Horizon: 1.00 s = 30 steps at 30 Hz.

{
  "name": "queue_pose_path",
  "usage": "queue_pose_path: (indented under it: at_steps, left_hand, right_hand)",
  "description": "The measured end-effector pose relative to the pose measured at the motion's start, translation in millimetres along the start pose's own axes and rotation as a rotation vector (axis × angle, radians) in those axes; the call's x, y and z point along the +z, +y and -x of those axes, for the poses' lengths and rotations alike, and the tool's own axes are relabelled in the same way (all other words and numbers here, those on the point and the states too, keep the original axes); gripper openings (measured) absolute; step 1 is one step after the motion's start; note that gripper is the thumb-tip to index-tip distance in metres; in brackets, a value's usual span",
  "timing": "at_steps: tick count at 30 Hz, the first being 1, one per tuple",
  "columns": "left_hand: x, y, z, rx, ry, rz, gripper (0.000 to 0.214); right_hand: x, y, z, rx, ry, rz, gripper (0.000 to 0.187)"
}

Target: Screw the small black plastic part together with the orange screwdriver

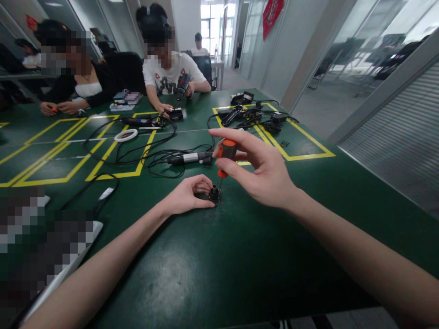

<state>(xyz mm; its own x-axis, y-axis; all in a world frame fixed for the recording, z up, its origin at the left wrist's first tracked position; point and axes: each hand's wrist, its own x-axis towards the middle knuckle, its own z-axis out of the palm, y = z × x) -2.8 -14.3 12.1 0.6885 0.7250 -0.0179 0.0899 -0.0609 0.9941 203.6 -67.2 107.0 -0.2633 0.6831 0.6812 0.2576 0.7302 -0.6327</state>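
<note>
Near the centre of the frame, the right hand [264,173] grips a screwdriver [227,151] with an orange and dark handle, thumb and fingers closed about it. Its thin shaft points down at the right edge of a small black part [214,193] on the table [206,278]; whether the tip is seated in it is too small to tell. The left hand [187,195], just left of the part, steadies it between thumb and curled fingers.

As for markings, a red banner [273,17] at the upper right carries a pale design too blurred to read. A white label [106,194] on a cable at centre left is too small to make out. A white T-shirt [185,66] at upper centre bears red triangles; its wearer holds a dark power tool [183,86].

Beyond the hands lie a black-and-silver tool [190,158] with looped cable, a white ring [125,135] and, at upper right, a tangle of black cords [270,121] inside yellow tape [310,157]. Pixelated patches hide most of the pale-edged objects [98,227] at lower left.
</note>
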Motion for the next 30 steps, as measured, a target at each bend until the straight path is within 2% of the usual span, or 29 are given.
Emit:
queue_pose_path:
  at_steps: [3, 6, 11, 15, 27, 30]
  left_hand:
    - [-0.1, 1.3, -0.1, 0.008, -0.005, -0.020, 0.049]
    - [-0.4, 1.5, -1.4, -0.016, -0.031, -0.032, 0.042]
    - [-0.6, -0.5, -2.8, -0.033, -0.008, 0.032, 0.044]
    - [0.4, -0.7, -2.1, -0.012, 0.002, 0.016, 0.044]
    - [2.1, 2.1, -0.7, 0.041, -0.038, -0.232, 0.037]
    - [1.9, 2.4, -0.3, 0.048, -0.029, -0.275, 0.044]
  right_hand:
    - [1.3, -0.5, 0.1, 0.013, 0.003, -0.037, 0.042]
    - [3.0, -2.0, 0.7, 0.027, 0.015, -0.098, 0.046]
    - [5.3, -0.2, 1.6, 0.018, 0.023, -0.144, 0.029]
    - [6.1, 5.1, -0.1, 0.015, 0.070, -0.116, 0.028]
    - [6.1, 5.7, 0.0, 0.042, 0.064, -0.144, 0.027]
    - [5.3, 6.2, 0.7, 0.041, 0.067, -0.123, 0.030]
